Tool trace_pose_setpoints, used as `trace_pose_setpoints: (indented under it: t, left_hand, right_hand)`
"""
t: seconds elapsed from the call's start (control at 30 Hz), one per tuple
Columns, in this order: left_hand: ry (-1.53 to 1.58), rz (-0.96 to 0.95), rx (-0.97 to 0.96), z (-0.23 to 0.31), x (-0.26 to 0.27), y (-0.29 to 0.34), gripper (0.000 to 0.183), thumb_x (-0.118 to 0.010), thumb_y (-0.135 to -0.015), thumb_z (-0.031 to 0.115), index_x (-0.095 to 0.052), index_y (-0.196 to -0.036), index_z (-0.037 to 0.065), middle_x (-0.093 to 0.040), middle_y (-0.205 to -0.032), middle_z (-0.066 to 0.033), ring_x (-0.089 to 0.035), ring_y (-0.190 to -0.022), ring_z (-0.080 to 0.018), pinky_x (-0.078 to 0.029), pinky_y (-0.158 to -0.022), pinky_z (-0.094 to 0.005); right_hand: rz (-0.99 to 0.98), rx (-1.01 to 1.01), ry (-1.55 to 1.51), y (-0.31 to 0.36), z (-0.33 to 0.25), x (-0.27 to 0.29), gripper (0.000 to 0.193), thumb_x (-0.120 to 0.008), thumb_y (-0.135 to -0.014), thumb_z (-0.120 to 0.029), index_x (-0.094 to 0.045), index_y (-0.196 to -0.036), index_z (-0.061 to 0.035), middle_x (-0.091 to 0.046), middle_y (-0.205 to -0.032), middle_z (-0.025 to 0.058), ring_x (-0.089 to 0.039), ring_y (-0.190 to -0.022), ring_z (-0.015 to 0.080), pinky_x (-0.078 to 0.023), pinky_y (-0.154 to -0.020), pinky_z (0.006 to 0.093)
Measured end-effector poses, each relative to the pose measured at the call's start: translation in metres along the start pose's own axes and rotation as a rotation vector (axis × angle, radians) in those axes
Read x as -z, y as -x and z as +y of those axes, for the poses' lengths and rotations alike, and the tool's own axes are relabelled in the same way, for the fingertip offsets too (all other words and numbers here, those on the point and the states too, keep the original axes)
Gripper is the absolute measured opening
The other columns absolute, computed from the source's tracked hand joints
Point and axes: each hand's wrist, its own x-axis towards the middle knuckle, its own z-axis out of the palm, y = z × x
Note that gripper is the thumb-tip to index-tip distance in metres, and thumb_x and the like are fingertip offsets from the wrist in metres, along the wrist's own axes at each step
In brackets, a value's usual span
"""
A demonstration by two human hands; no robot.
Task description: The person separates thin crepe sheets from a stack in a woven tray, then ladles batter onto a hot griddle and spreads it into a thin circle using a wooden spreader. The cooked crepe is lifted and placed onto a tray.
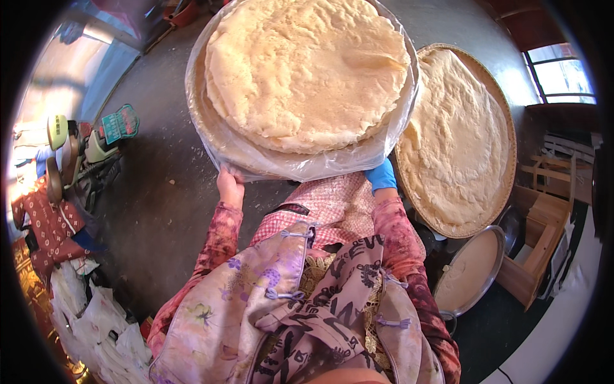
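Large round pale-yellow flatbreads point(307, 73) lie stacked on a wide round tray point(288, 168) lined with clear plastic, held out before me at waist height. My left hand point(230, 182) is bare and closed on the near-left part of the tray's rim, through the plastic. At the near-right part of the rim, my right hand point(382, 176), in a blue glove, also grips it; its fingertips are hidden beneath. To the right of this tray, another big flatbread point(457, 141) covers a woven round tray point(510, 121), which neither hand touches.
A metal basin point(497, 256) of pale batter-like stuff stands low at the right, beside a wooden frame point(540, 237). At the left are a scooter point(86, 144) with a brown patterned cover point(48, 217) and white plastic bags point(96, 326). Grey floor point(163, 192) lies below.
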Motion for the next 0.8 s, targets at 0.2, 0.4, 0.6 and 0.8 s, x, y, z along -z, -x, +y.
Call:
trace_pose_setpoints:
  t: [0.2,0.4,0.6,0.8]
  left_hand:
    - [0.401,-0.4,0.367,0.056,-0.075,0.079,0.023,-0.043,-0.093,0.029,-0.054,-0.085,0.011,-0.037,-0.056,0.0034,-0.034,-0.044,-0.0073,-0.029,-0.04,-0.0209]
    - [0.522,-0.614,0.278,0.089,-0.147,0.121,0.042,-0.044,-0.091,0.026,-0.039,-0.126,0.003,-0.046,-0.068,0.002,-0.038,-0.05,-0.0064,-0.032,-0.043,-0.0195]
    - [0.802,-1.018,0.362,0.087,-0.206,0.121,0.041,-0.043,-0.09,0.024,-0.042,-0.126,0.003,-0.036,-0.055,0.0045,-0.03,-0.042,-0.0046,-0.027,-0.04,-0.0172]
    - [0.892,-1.222,0.502,0.089,-0.2,0.122,0.029,-0.044,-0.088,0.023,-0.057,-0.109,0.01,-0.028,-0.052,0.0056,-0.027,-0.042,-0.0061,-0.025,-0.043,-0.0188]
  right_hand:
    - [0.332,-0.737,-1.671,0.01,-0.017,0.004,0.018,-0.052,-0.088,-0.017,-0.059,-0.102,-0.0079,-0.063,-0.092,0.0033,-0.06,-0.076,0.0154,-0.049,-0.063,0.0287]
    - [0.249,-0.815,-1.672,0.039,-0.082,0.041,0.05,-0.048,-0.084,-0.056,-0.059,-0.1,-0.0106,-0.06,-0.08,-0.0004,-0.054,-0.066,0.0127,-0.042,-0.056,0.025]
    - [0.032,-0.725,-1.528,0.051,-0.139,0.075,0.064,-0.045,-0.074,-0.072,-0.051,-0.081,-0.009,-0.052,-0.068,0.0023,-0.053,-0.059,0.0146,-0.043,-0.053,0.0227]
    - [0.023,-0.497,-1.901,0.006,-0.136,0.067,0.071,-0.052,-0.078,-0.059,-0.045,-0.118,-0.0004,-0.057,-0.106,0.0142,-0.058,-0.086,0.0264,-0.049,-0.071,0.0371]
